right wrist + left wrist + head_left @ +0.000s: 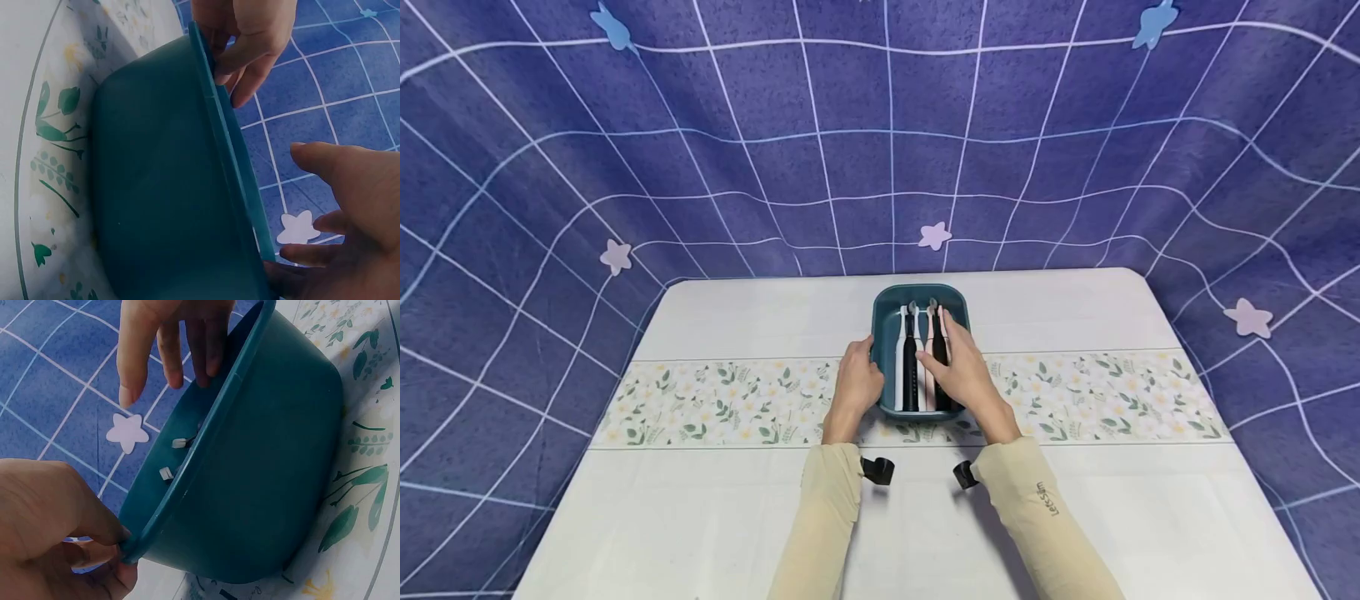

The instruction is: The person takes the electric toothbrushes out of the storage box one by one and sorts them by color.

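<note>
Several electric toothbrushes lie side by side in a teal plastic bin (pixel 885 321), heads toward the far end. Among them are a white toothbrush (pixel 900 362), a black toothbrush (pixel 910 379), a pink toothbrush (pixel 929 387) and a second black toothbrush (pixel 939 392). My left hand (pixel 856 379) pinches the bin's left rim between thumb and fingers, as the left wrist view shows. Over the right side of the bin is my right hand (pixel 967 375), thumb stretched across the handles and fingers extended at the right wall. From the right wrist camera, the bin wall (pixel 162 175) hides the toothbrushes.
The bin stands on a white table (pixel 715 525) over a floral strip (pixel 722 404). A blue gridded curtain (pixel 820 167) with star shapes surrounds the back and sides. Black wrist mounts (pixel 877 471) jut inward from both sleeves.
</note>
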A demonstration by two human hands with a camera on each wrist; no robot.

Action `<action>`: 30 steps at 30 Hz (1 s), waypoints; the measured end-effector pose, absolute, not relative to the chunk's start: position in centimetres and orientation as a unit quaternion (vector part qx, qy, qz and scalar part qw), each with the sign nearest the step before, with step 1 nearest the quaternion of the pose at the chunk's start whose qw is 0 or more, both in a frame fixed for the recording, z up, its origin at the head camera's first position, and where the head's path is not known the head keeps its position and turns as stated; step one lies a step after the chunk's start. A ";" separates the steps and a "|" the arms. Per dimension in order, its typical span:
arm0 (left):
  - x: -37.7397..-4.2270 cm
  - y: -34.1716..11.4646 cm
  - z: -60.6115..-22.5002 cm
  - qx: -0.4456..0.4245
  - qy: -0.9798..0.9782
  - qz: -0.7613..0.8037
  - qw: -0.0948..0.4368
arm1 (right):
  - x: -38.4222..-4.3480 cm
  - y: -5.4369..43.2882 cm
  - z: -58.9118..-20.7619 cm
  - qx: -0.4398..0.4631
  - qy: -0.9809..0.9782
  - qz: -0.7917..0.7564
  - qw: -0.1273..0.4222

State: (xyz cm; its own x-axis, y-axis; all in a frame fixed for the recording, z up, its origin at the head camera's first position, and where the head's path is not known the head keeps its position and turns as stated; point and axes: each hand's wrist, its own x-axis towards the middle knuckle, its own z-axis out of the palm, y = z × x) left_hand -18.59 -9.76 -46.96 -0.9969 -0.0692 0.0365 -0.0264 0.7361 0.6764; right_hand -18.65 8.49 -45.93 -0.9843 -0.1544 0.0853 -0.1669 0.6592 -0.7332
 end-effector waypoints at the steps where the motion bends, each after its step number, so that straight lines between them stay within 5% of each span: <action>1: -18.6 -9.8 -47.0 0.027 -0.931 -0.364 0.026 | -18.7 8.4 -46.0 0.089 -0.911 0.403 0.001; 13: -18.6 -10.0 -46.8 0.021 -0.928 -0.371 0.020 | -19.0 7.7 -46.8 0.058 -0.916 0.390 -0.073; 30: -18.5 -10.0 -46.9 0.015 -0.932 -0.361 0.026 | -19.3 6.9 -47.0 0.014 -0.934 0.352 -0.065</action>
State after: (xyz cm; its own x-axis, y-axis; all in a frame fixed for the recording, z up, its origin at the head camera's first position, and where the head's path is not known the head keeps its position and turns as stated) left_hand -18.51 -10.03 -46.93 -0.9982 -0.0470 0.0385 -0.0088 0.7388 0.6739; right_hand -19.30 6.88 -47.02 -0.9912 -0.0714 -0.1117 0.0201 0.7518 -0.6591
